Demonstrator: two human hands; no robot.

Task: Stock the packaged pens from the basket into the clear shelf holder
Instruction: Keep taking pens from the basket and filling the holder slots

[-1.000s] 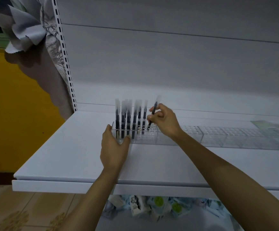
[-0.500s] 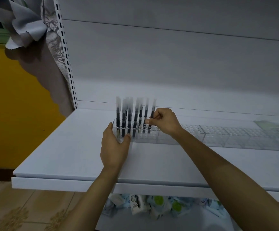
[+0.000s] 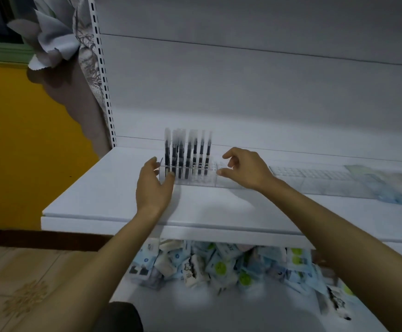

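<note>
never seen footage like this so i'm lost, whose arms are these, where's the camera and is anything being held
There is no machine here: these are a person's two bare arms, filmed by one wide camera worn on the head, looking forward and down. That is why the arms come in from the bottom edge. In front is a white shelf. On it lies a long clear holder with small slots, and a row of dark pens in clear wrappers stands upright at its left end. The left hand rests against that left end, thumb at the front. The right hand hovers just right of the pens, fingers loosely curled, holding nothing. Under the shelf lies a heap of small packets, too blurred to read.
</note>
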